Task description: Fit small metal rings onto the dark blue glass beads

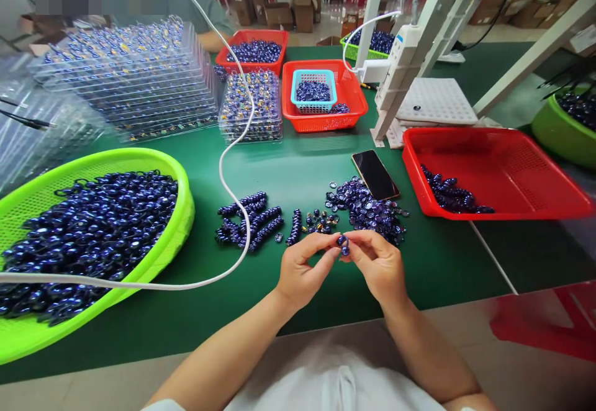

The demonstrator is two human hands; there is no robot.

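Observation:
Between the fingertips of both my hands is a small shiny dark-blue part [343, 244], rounded with a loop-like curve. My left hand [305, 268] pinches it from the left, and my right hand [379, 265] from the right. Just beyond my fingers lies a little group of blue and gold pieces [320, 221]. A heap of flat round blue caps [367, 209] spreads behind my right hand. To the left are several stacked rows of blue pieces [251, 220], with one short row [294, 227] standing apart near my left hand.
A green basket [186, 212] of blue looped parts fills the left. A white cable [222, 175] crosses the green table. A phone [375, 174] touches the heap. Red trays [507, 209] stand right and behind; clear stacked trays [153, 100] rise at back left, near another person's arm [212, 40].

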